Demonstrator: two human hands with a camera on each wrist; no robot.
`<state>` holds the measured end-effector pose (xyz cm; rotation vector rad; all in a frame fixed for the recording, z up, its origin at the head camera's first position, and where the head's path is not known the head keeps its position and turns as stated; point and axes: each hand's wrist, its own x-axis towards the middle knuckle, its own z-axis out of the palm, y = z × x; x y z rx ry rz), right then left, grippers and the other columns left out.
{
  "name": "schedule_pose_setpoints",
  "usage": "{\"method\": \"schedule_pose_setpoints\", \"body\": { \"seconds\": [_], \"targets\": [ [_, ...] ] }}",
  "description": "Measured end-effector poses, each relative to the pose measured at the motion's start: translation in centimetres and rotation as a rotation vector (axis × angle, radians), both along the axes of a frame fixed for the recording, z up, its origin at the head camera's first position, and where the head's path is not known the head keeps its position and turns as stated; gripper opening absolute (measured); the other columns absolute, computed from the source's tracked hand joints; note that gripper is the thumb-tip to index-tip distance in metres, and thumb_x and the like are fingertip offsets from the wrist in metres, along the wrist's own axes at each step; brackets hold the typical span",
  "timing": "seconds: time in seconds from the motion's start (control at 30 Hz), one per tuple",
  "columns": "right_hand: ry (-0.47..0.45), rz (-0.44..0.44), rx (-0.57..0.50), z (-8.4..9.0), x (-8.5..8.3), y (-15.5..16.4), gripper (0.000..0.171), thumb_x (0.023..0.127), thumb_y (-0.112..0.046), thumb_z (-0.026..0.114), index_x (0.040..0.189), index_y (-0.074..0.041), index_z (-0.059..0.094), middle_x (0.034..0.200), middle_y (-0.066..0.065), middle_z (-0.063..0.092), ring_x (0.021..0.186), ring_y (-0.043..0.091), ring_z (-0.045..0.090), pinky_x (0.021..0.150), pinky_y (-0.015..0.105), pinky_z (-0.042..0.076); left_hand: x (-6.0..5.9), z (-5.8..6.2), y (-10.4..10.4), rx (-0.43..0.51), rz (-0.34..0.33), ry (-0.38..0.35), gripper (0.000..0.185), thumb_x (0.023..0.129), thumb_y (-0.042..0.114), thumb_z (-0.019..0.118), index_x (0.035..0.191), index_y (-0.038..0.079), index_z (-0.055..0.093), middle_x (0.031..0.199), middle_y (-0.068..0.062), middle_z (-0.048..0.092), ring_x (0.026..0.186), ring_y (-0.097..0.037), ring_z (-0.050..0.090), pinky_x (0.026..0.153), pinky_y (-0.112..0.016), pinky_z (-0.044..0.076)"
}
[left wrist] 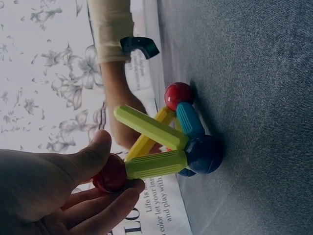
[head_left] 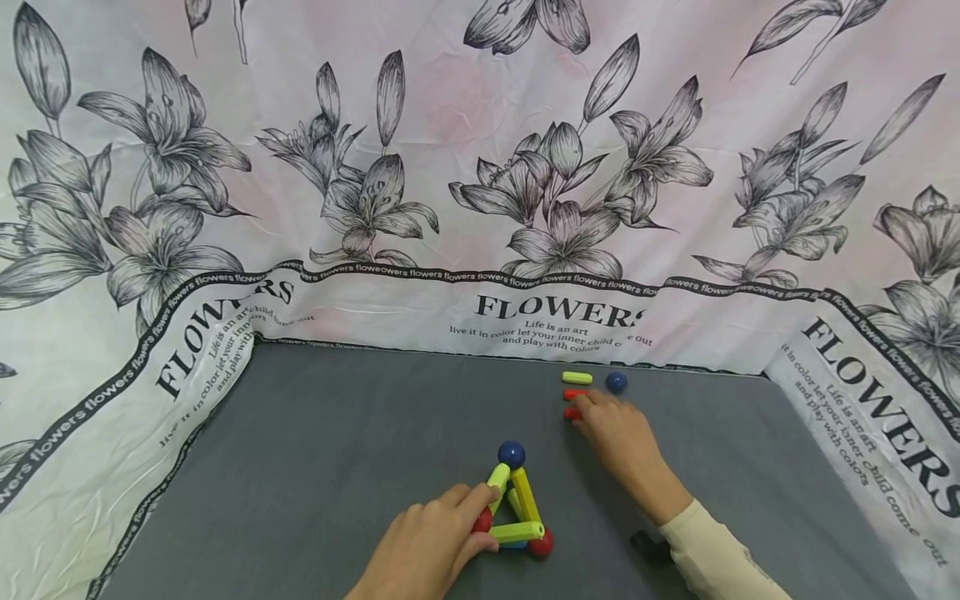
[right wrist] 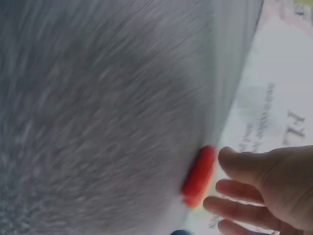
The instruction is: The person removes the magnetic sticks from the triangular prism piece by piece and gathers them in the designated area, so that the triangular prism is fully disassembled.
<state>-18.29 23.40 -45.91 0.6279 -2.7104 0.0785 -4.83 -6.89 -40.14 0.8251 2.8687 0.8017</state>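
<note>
The grey table cover (head_left: 337, 450) looks like matt, finely woven cloth; the flowered backdrop (head_left: 480, 167) is thin printed fabric with a faint sheen and soft creases; the rods (left wrist: 154, 164) look like ribbed matt plastic; the red balls (left wrist: 178, 94) are smooth, glossy plastic; the cream sleeve (head_left: 720, 558) is soft knit.

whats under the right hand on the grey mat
Two red sticks poke out from under the right hand's fingertips. Just beyond lie a yellow-green stick and a blue ball. Anything more under the palm is hidden.
</note>
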Motion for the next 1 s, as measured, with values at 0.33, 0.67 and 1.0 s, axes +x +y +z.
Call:
{"method": "schedule_pose_setpoints", "body": {
  "seconds": [0.33,0.67,1.0],
  "targets": [
    [-0.012,0.122,-0.147,4.5,4.7,-3.2,0.022,0.09,-0.014,0.086,0.11,-0.016,0.077,0.099,-0.005,0.076,0.081,0.012,0.071,0.064,0.032,0.057,-0.1,0.0,0.0,-0.006,-0.009,0.021,0.044,0.096,0.043,0.075,0.132,0.021,0.064,0.097,0.007,0.062,0.061,0.001,0.045,0.053,-0.021,0.043],
    [0.02,0.388,-0.246,5.6,10.3,-5.3,0.029,0.084,-0.014,0.09,0.107,-0.023,0.075,0.097,-0.016,0.069,0.085,0.001,0.066,0.073,0.022,0.056,0.1,-0.2,0.0,0.002,-0.01,0.065,0.042,0.095,0.042,0.076,0.129,0.02,0.065,0.094,0.007,0.062,0.06,0.001,0.045,0.052,-0.02,0.043],
    [-0.091,0.461,-0.184,3.2,12.4,-6.6,0.032,0.085,-0.02,0.091,0.111,-0.019,0.074,0.099,-0.013,0.068,0.08,0.001,0.058,0.073,0.018,0.051,-0.1,0.0,0.1,-0.005,-0.015,0.014,0.042,0.096,0.042,0.075,0.13,0.02,0.065,0.098,0.005,0.065,0.063,0.001,0.047,0.053,-0.021,0.044]
  ]
}}
